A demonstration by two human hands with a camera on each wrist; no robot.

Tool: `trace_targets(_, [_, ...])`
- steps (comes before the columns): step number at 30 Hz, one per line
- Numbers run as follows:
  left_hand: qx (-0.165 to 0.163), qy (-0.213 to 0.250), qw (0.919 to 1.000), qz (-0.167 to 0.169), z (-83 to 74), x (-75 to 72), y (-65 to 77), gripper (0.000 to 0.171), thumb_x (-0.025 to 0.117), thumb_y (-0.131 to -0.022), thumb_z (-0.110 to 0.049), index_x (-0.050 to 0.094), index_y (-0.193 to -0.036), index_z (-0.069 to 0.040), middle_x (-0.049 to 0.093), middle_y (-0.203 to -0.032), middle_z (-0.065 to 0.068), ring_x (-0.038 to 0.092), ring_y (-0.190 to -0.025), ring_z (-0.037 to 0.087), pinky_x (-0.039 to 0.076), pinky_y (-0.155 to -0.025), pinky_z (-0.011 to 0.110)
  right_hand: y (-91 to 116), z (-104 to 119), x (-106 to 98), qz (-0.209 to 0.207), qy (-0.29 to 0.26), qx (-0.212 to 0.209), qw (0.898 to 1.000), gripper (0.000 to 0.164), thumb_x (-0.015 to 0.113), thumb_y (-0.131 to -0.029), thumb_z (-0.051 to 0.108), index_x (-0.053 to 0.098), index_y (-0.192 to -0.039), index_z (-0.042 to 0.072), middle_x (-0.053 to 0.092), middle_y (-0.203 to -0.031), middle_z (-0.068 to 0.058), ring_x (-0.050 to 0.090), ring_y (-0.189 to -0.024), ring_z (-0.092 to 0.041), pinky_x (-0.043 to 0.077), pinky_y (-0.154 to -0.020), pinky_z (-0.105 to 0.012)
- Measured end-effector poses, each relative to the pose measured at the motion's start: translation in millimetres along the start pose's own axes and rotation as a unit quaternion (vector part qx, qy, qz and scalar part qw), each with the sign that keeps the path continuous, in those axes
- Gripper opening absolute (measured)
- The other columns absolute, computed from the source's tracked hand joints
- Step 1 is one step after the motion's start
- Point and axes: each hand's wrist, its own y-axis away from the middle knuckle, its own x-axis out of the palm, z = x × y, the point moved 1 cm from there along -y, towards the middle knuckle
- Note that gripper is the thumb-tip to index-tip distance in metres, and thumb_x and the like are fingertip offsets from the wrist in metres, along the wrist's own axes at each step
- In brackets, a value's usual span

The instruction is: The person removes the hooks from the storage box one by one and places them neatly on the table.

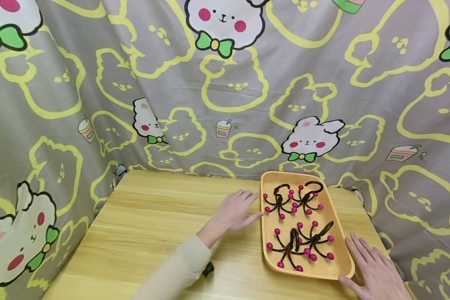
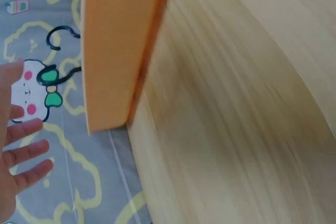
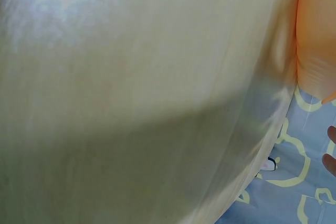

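Smooth, plastic-looking tray (image 1: 324, 270), glossy legged pieces (image 1: 279, 201), wood-grained table (image 1: 135, 225) (shiny in one patch), cloth curtain (image 1: 247, 121).

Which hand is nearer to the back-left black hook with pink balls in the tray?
Left. The left hand is at the left wall of the orange tray, beside that hook; the right hand is farther off, at the tray's near right corner.

Long, plain cream sleeve (image 1: 172, 268) with a rounded cuff (image 1: 201, 250) above the left wrist (image 1: 209, 233), and bare fingers (image 2: 34, 174)
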Motion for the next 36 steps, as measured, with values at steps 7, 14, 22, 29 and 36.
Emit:
trace_targets(7, [-0.019, 0.002, 0.9995, 0.023, -8.9, 4.5, -26.0, 0.064, 0.047, -0.108, -0.059, 0.052, -0.155, -0.015, 0.065, -0.146, 0.007, 0.062, -0.135, 0.024, 0.054, -0.112, 0.039, 2, -1, 2, -0.002, 0.014, -0.003, 1.0, 0.12, 0.077, -0.078, 0.073, 0.025, -0.169, 0.015, 0.021, -0.178, -0.006, -0.024, -0.152, 0.014, -0.021, -0.124, -0.011])
trace_targets(14, [-0.026, -0.013, 0.9993, 0.021, -14.3, 6.4, -49.5, 0.06, 0.049, -0.108, -0.056, 0.054, -0.153, -0.016, 0.067, -0.144, 0.006, 0.063, -0.135, 0.024, 0.052, -0.116, 0.038, 3, 1, 4, 0.008, 0.017, 0.005, 1.0, 0.117, 0.075, -0.08, 0.073, 0.024, -0.169, 0.016, 0.025, -0.177, -0.008, -0.021, -0.16, 0.003, -0.019, -0.128, -0.017])
trace_targets(22, [-0.046, -0.034, 0.9972, 0.048, -22.1, 6.0, -75.1, 0.059, 0.044, -0.109, -0.06, 0.056, -0.151, -0.02, 0.066, -0.145, 0.001, 0.063, -0.132, 0.02, 0.056, -0.108, 0.034, 3, 1, 4, 0.021, 0.008, 0.019, 1.0, 0.114, 0.075, -0.081, 0.072, 0.028, -0.168, 0.016, 0.035, -0.172, -0.014, 0.031, -0.156, -0.036, -0.025, -0.125, -0.016])
trace_targets(29, [-0.055, -0.036, 0.9954, 0.069, -25.1, 12.9, -90.5, 0.057, 0.046, -0.109, -0.058, 0.056, -0.151, -0.022, 0.063, -0.15, -0.001, 0.059, -0.141, 0.021, 0.055, -0.111, 0.036, 2, 2, 3, 0.023, 0.017, 0.023, 0.999, 0.115, 0.074, -0.082, 0.073, 0.024, -0.169, 0.016, 0.029, -0.175, -0.013, -0.028, -0.151, 0.012, -0.027, -0.12, -0.013])
trace_targets(36, [-0.062, -0.03, 0.9967, 0.044, -27.5, 19.5, -101.0, 0.048, 0.052, -0.108, -0.053, 0.061, -0.145, -0.023, 0.066, -0.145, -0.003, 0.061, -0.136, 0.017, 0.057, -0.107, 0.033, 4, 3, 4, 0.036, 0.001, 0.033, 0.999, 0.113, 0.075, -0.083, 0.071, 0.026, -0.168, 0.016, 0.027, -0.176, -0.014, 0.002, -0.167, -0.033, -0.019, -0.134, -0.038])
